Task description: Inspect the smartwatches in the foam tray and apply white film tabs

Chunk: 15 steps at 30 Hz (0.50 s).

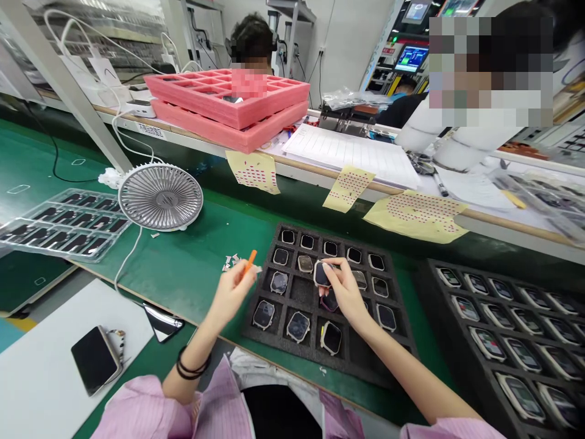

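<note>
My left hand (234, 294) is closed around a thin orange stick-like tool (250, 261); its exact kind is unclear, and its lower part is hidden by my fingers. My right hand (348, 291) grips a smartwatch (322, 275) with a dark screen and pale rim, held above a black foam tray (280, 332). More watch units sit in the tray's square pockets, including a watch (298, 326) in the front row. Part of the tray lies hidden under my right hand and forearm. Small pale scraps (231, 262) lie on the green bench beside my left hand.
A second black foam tray (441, 305) with watches stands at right. On the left are a small fan (161, 196), a clear plastic tray (98, 251) and a phone (95, 361). Pink foam trays (249, 139) rest on the shelf ahead. Two other people are beyond it.
</note>
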{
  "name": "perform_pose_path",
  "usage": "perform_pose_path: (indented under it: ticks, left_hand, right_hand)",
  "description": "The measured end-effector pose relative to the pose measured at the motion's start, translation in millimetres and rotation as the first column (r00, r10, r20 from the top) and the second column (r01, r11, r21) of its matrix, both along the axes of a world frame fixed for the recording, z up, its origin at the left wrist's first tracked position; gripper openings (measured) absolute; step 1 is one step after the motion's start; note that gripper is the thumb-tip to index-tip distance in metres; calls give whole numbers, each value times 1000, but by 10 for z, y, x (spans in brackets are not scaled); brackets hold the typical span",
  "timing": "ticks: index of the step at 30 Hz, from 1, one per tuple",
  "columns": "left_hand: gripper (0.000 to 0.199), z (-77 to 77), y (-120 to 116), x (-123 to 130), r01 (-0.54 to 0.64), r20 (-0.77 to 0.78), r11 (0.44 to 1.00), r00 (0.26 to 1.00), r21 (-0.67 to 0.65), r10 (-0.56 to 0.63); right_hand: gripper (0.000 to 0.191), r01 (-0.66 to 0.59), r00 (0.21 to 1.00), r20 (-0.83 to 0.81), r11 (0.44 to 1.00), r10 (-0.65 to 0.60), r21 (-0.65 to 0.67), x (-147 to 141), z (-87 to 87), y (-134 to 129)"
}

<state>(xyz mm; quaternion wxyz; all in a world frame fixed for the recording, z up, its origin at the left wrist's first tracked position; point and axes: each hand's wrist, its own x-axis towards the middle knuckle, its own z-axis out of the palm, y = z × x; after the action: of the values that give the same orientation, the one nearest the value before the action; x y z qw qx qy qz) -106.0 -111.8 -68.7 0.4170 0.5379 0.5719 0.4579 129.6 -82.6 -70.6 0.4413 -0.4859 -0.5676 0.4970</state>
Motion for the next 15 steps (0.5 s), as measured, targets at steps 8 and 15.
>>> perform_pose_path:
  ticks: [8, 15]
  left_hand:
    - [30, -131, 55, -364, -97, -598, 992, 801, -76, 33]
    - [28, -215, 96, -386, -130, -729, 981, 684, -142, -15]
  right_hand:
    - [18, -259, 768, 640, 904, -21, 341, -100, -294, -41]
    - [28, -327, 602, 776, 828, -190, 457, 11, -400, -36]
